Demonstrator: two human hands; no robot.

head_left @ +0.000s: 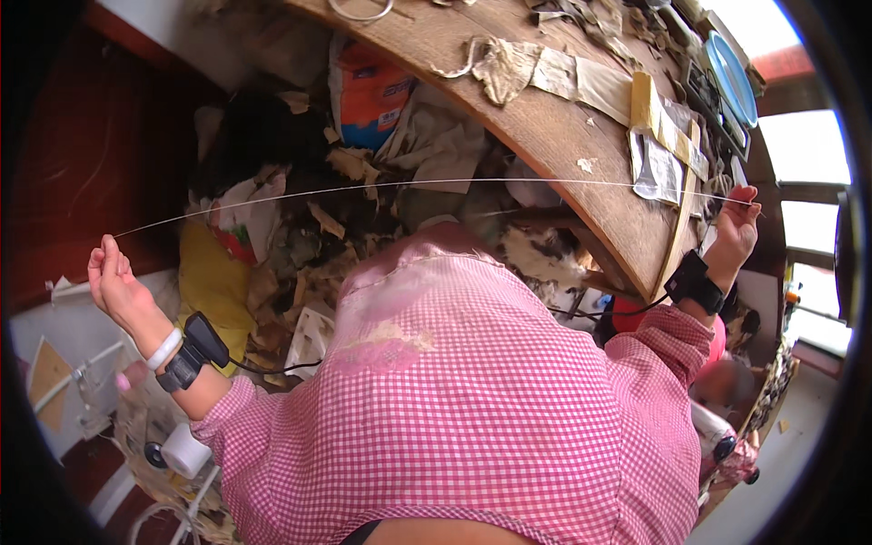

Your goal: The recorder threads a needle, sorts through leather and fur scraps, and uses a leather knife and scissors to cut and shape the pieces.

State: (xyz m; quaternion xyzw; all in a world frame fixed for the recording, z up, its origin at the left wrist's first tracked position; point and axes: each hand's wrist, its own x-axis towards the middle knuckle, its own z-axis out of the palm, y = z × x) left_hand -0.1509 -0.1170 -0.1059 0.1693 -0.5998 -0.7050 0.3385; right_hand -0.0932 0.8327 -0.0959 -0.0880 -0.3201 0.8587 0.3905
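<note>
A thin white thread [409, 183] runs nearly taut across the view, from one hand to the other, in front of my pink checked garment. At far left my left hand [118, 280] pinches one end between thumb and fingertips. Out at the right, my right hand [738, 229] is closed on the other end, raised beside the wooden table [509, 127]. Part of the thread passes over the table's near edge and over a flat-ended tool [646, 173] lying there.
On the table lie cloth strips [554, 73], a yellow strip [643, 104], a wooden stick [677, 241] and a blue-rimmed round thing [731, 77]. Below sit an orange and blue bag [371, 95], a yellow sack [213, 282] and many scraps. A white roll [185, 451] stands lower left.
</note>
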